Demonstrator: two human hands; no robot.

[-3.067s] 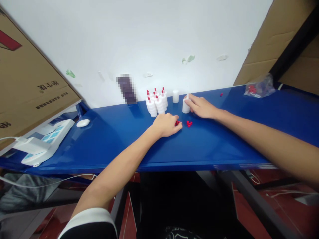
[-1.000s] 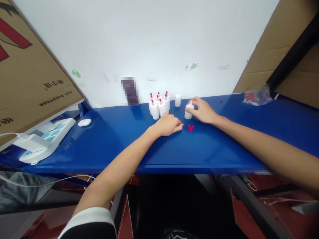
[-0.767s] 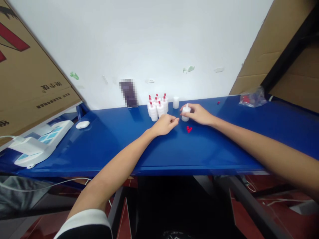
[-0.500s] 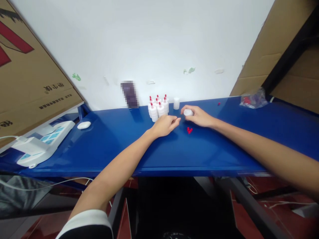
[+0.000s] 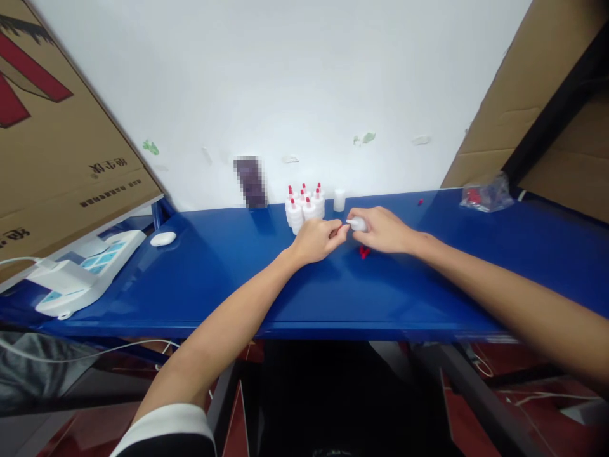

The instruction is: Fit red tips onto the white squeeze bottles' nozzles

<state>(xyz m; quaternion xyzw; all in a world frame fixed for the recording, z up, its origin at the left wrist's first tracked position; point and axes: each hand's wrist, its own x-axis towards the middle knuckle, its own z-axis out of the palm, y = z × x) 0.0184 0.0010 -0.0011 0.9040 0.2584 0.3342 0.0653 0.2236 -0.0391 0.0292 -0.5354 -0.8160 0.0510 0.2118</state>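
Note:
My right hand [image 5: 380, 230] is closed around a small white squeeze bottle [image 5: 359, 224], tipped so that its pale nozzle points left. Facing it, my left hand [image 5: 318, 240] pinches what looks like a small red cap, mostly hidden by the fingers, with its fingertips almost at the nozzle. Beyond my left hand stands a tight group of several white bottles [image 5: 295, 216] with red tips. A few loose red caps [image 5: 364, 252] lie on the blue table [image 5: 200, 279] just below my right hand.
At the wall stand a white bottle [image 5: 339, 200] without a red tip and a blurred-out dark object [image 5: 251, 183]. A clear bag [image 5: 488, 193] with red pieces and a stray red cap [image 5: 420, 202] lie to the right. A power strip [image 5: 102, 263] and a white case [image 5: 163, 238] lie left.
My right hand has turned the bottle so its nozzle now shows, pointing left. The gap between bottle and left fingertips has narrowed. The view has shifted slightly.

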